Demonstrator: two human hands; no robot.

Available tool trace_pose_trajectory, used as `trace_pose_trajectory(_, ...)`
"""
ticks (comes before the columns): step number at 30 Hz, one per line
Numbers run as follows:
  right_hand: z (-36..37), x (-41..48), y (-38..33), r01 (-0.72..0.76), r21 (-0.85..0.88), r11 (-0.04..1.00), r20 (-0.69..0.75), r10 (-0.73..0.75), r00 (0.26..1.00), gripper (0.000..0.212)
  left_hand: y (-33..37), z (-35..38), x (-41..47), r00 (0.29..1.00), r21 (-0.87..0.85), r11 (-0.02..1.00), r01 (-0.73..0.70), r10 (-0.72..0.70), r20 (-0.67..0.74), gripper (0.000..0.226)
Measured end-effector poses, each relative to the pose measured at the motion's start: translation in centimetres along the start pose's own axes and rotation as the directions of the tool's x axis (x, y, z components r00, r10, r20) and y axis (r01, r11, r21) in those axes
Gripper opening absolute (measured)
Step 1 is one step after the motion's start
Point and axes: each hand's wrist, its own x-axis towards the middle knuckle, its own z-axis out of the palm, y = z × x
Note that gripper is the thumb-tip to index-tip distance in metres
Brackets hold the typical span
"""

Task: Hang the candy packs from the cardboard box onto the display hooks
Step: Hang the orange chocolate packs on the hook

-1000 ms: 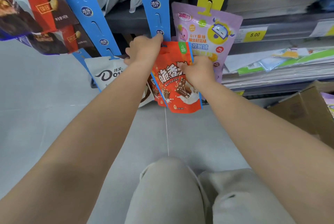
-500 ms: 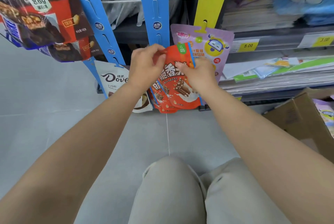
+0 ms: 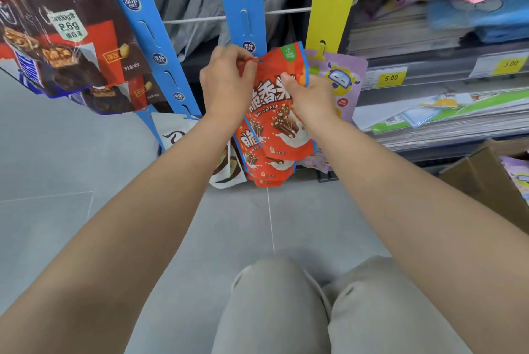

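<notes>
Centrally, I pinch the glossy orange candy pouch (image 3: 274, 102) with left hand (image 3: 226, 82) and right hand (image 3: 310, 94), fingers clenched, aligning its top hole with the blue plastic hook strip (image 3: 243, 7).

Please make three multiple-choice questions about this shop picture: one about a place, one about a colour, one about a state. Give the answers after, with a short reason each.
1. Where is the cardboard box?
A. at the right edge, on the floor
B. on the person's knees
C. hanging from a strip

2. What colour is the strip above the purple pack?
A. blue
B. yellow
C. red

3. What is the state of the orange pack?
A. lying on the floor
B. inside the box
C. held at its top by both hands

Answers:
1 A, it stands low beside the shelves.
2 B, that strip is yellow.
3 C, the left hand pinches a top corner and the right hand grips the upper edge.
</notes>
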Motion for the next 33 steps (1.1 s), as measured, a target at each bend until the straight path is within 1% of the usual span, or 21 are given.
trace_pose_trajectory(3,-0.1,0.4,-0.3,0.000,-0.022,1.000,-0.001,0.000,1.000,0.041,0.1,0.2,-0.1,0.996,-0.052,0.998,0.033,-0.037,-0.078,0.012)
trace_pose_trajectory(6,-0.1,0.5,-0.6,-0.005,-0.026,1.000,0.006,0.006,1.000,0.037,0.0,0.2,0.3,0.998,-0.039,0.999,0.034,-0.036,-0.058,0.015)
trace_pose_trajectory(8,0.0,0.6,-0.6,-0.010,-0.035,0.999,0.011,0.010,1.000,0.033,0.3,0.1,0.5,0.996,-0.020,0.998,0.067,-0.068,-0.050,0.015)
trace_pose_trajectory(9,0.0,0.7,-0.7,-0.012,-0.041,0.999,0.015,0.013,1.000,0.032,0.5,0.0,0.5,0.993,0.017,0.994,0.109,-0.108,-0.046,0.019)
trace_pose_trajectory(11,0.2,0.9,-0.6,-0.019,-0.066,0.998,0.025,0.020,0.999,0.030,1.3,-0.2,0.6,0.963,0.067,0.960,0.271,-0.270,-0.015,0.033)
trace_pose_trajectory(13,0.3,1.0,-0.4,-0.042,-0.081,0.996,0.033,0.045,0.998,0.039,1.4,-0.2,1.1,0.895,0.000,0.896,0.444,-0.443,0.047,0.038)
trace_pose_trajectory(14,0.3,1.2,-0.3,-0.054,-0.092,0.994,0.037,0.058,0.998,0.043,1.5,-0.4,1.2,0.858,-0.055,0.858,0.511,-0.506,0.085,0.035)
trace_pose_trajectory(16,0.4,1.5,-0.1,-0.066,-0.131,0.989,0.048,0.073,0.996,0.044,1.8,-0.8,1.4,0.812,-0.125,0.803,0.582,-0.566,0.146,0.021)
trace_pose_trajectory(19,0.3,1.7,0.5,-0.097,-0.193,0.976,0.090,0.116,0.989,0.039,2.0,-0.8,1.1,0.787,-0.080,0.789,0.609,-0.589,0.182,0.047)
trace_pose_trajectory(20,0.2,1.7,0.7,-0.105,-0.216,0.971,0.108,0.131,0.986,0.035,1.8,-0.7,1.0,0.790,-0.076,0.793,0.605,-0.585,0.184,0.047)
trace_pose_trajectory(21,0.1,1.7,1.0,-0.107,-0.239,0.965,0.121,0.139,0.983,0.031,1.8,-0.6,0.8,0.798,-0.087,0.800,0.594,-0.573,0.186,0.041)
trace_pose_trajectory(23,0.0,1.8,1.4,-0.100,-0.290,0.952,0.131,0.143,0.981,0.032,1.4,-0.5,0.6,0.829,-0.085,0.829,0.552,-0.536,0.160,0.034)
trace_pose_trajectory(24,-0.1,1.8,1.5,-0.091,-0.321,0.943,0.136,0.141,0.981,0.034,1.2,-0.3,0.4,0.846,-0.065,0.848,0.527,-0.516,0.133,0.033)
trace_pose_trajectory(26,-0.4,1.9,1.7,-0.076,-0.396,0.915,0.158,0.150,0.976,0.036,1.0,0.1,-0.4,0.885,-0.030,0.885,0.465,-0.464,0.030,0.025)
trace_pose_trajectory(28,-1.2,1.7,1.3,-0.074,-0.473,0.878,0.186,0.182,0.966,0.037,1.3,-0.1,-1.2,0.902,-0.053,0.902,0.428,-0.430,-0.040,0.023)
trace_pose_trajectory(29,-1.8,1.3,1.0,-0.085,-0.496,0.864,0.200,0.209,0.957,0.036,1.7,-0.4,-1.6,0.897,-0.054,0.897,0.438,-0.441,-0.039,0.027)
trace_pose_trajectory(30,-2.4,1.0,0.5,-0.106,-0.507,0.855,0.213,0.243,0.946,0.036,1.9,-0.7,-1.8,0.887,-0.017,0.887,0.461,-0.461,-0.017,0.033)
trace_pose_trajectory(31,-3.2,0.6,0.0,-0.130,-0.512,0.849,0.229,0.281,0.932,0.036,2.5,-1.2,-2.0,0.872,0.056,0.872,0.487,-0.489,0.023,0.039)
trace_pose_trajectory(33,-5.2,-0.4,-1.7,-0.191,-0.523,0.831,0.235,0.355,0.905,0.032,4.2,-1.8,-2.3,0.815,0.208,0.814,0.542,-0.570,0.108,0.050)
